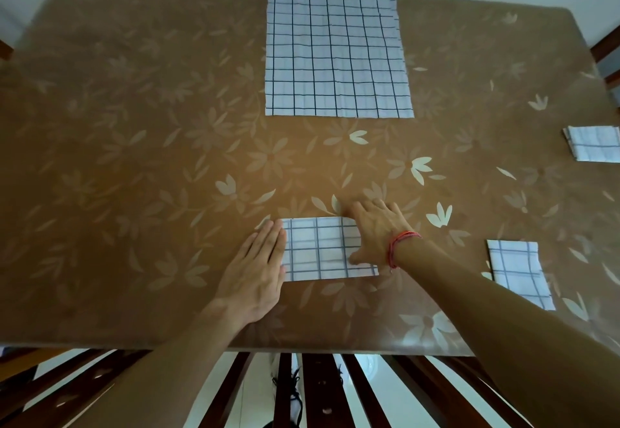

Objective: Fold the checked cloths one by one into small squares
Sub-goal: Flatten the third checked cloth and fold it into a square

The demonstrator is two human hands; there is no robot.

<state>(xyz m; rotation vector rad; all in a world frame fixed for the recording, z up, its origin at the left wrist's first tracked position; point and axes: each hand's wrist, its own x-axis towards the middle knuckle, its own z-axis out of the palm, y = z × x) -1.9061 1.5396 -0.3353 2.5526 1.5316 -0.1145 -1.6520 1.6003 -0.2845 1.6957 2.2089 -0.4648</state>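
Covering folded cloth point(320, 248) ends: hands point(258, 270) flat.

Two bare forearms without sleeves, the left hand point(258, 270) unadorned, the right hand point(375, 233) marked at the wrist by a thin red-and-orange thread bracelet point(399, 246) wound in several strands.
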